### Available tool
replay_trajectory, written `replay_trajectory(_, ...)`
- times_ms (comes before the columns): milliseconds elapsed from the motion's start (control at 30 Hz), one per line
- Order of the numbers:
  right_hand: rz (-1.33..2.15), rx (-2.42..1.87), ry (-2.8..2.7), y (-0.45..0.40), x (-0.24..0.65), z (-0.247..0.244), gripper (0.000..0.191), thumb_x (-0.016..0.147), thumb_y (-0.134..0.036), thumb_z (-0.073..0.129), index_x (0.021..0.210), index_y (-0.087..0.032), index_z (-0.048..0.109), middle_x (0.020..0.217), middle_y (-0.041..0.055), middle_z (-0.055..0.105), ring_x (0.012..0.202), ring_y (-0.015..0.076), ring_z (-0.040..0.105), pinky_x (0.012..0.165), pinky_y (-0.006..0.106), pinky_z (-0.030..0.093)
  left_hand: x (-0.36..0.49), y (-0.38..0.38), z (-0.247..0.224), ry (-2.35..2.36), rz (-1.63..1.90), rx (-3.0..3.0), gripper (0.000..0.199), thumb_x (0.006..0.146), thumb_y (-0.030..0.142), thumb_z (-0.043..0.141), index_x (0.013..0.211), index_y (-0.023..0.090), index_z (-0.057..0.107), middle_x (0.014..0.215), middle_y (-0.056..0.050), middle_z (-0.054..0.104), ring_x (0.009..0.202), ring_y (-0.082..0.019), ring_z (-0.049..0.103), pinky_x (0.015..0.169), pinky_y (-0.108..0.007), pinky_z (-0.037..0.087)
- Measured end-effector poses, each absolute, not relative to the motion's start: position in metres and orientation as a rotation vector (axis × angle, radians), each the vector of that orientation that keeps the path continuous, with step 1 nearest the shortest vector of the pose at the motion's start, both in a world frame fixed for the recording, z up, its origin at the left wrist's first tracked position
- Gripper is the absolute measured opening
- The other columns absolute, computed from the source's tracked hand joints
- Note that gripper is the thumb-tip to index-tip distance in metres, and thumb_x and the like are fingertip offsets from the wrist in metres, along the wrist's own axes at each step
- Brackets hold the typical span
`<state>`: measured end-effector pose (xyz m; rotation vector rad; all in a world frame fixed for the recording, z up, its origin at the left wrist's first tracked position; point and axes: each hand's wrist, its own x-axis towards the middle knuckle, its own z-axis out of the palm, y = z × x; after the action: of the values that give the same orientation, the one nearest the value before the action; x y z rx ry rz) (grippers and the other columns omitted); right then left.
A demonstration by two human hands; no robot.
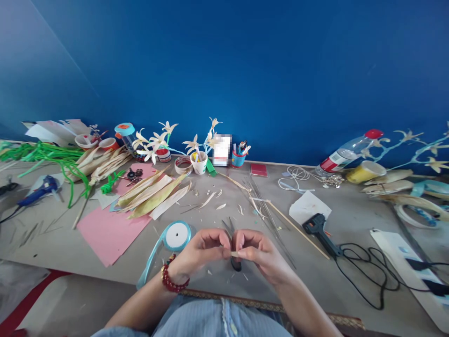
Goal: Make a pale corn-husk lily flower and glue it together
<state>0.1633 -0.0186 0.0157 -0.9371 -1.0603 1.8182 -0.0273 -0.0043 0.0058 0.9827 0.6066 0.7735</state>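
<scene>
Pinched between the fingertips of both hands is a small pale strip [234, 254], likely a piece of corn husk; most of it is hidden. My left hand [211, 248], with a red bead bracelet [171, 279] at the wrist, closes on its left end. On its right end my right hand [255, 251] is closed too. Dark-handled scissors [236, 266] lie on the table beneath the hands, partly covered by them. Just left of my left hand rests a spool of light blue ribbon [177, 235], its loose end trailing toward the table edge.
Pink paper [112, 234] and dried corn husks [154, 194] lie left. Husk flowers stand in a white cup [199, 164] at the back. Thin wires [268, 220] and a wooden stick [298, 228] lie right, near a black glue gun [321, 234], its cord, and a power strip [403, 262].
</scene>
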Motion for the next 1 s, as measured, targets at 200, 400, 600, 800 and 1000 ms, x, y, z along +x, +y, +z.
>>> replay_trajectory(200, 2.037, -0.696, -0.833, -0.016, 0.163, 0.002, 0.006, 0.065, -0.021, 0.065, 0.064, -0.017, 0.061, 0.057, -0.0006, 0.057, 0.057, 0.0148, 0.054, 0.056, 0.025, 0.041, -0.023, -0.008, 0.004, 0.488, 0.826, 0.857, 0.017, 0.074, 0.026, 0.076, 0.07, 0.014, 0.066, 0.066, -0.002, 0.061, 0.068, -0.015, 0.057, 0.068, -0.025, 0.04)
replay_trajectory(400, 1.961, -0.703, -0.926, -0.013, 0.171, 0.013, 0.011, 0.07, -0.027, 0.062, 0.071, -0.017, 0.06, 0.069, -0.0003, 0.056, 0.06, 0.0143, 0.053, 0.058, 0.026, 0.043, -0.026, -0.007, 0.005, 0.539, 0.873, 0.91, 0.017, 0.076, 0.027, 0.075, 0.071, 0.014, 0.067, 0.067, -0.002, 0.059, 0.066, -0.013, 0.051, 0.066, -0.024, 0.038)
replay_trajectory(600, 1.563, -1.102, -1.52, -0.017, 0.166, 0.035, 0.011, 0.073, -0.022, 0.062, 0.064, -0.018, 0.056, 0.059, -0.0034, 0.05, 0.056, 0.0114, 0.042, 0.053, 0.023, 0.032, -0.028, -0.006, 0.01, 0.592, 0.846, 1.074, 0.017, 0.08, 0.026, 0.073, 0.072, 0.013, 0.067, 0.072, -0.002, 0.059, 0.071, -0.013, 0.05, 0.069, -0.024, 0.037)
replay_trajectory(800, 1.732, -0.987, -1.247, -0.019, 0.162, 0.022, 0.013, 0.07, -0.024, 0.065, 0.062, -0.018, 0.056, 0.055, -0.0038, 0.051, 0.051, 0.0108, 0.046, 0.051, 0.023, 0.035, -0.021, -0.01, 0.006, 0.531, 0.872, 0.947, 0.016, 0.077, 0.026, 0.075, 0.071, 0.014, 0.066, 0.07, -0.003, 0.061, 0.07, -0.015, 0.056, 0.068, -0.025, 0.041)
replay_trajectory(1000, 2.032, -0.561, -0.774, -0.013, 0.167, 0.001, 0.013, 0.069, -0.021, 0.062, 0.059, -0.018, 0.055, 0.048, -0.005, 0.047, 0.041, 0.0093, 0.041, 0.044, 0.021, 0.038, -0.016, -0.013, 0.001, 0.466, 0.932, 0.788, 0.017, 0.074, 0.026, 0.077, 0.069, 0.015, 0.065, 0.064, -0.002, 0.059, 0.065, -0.015, 0.054, 0.067, -0.027, 0.04)
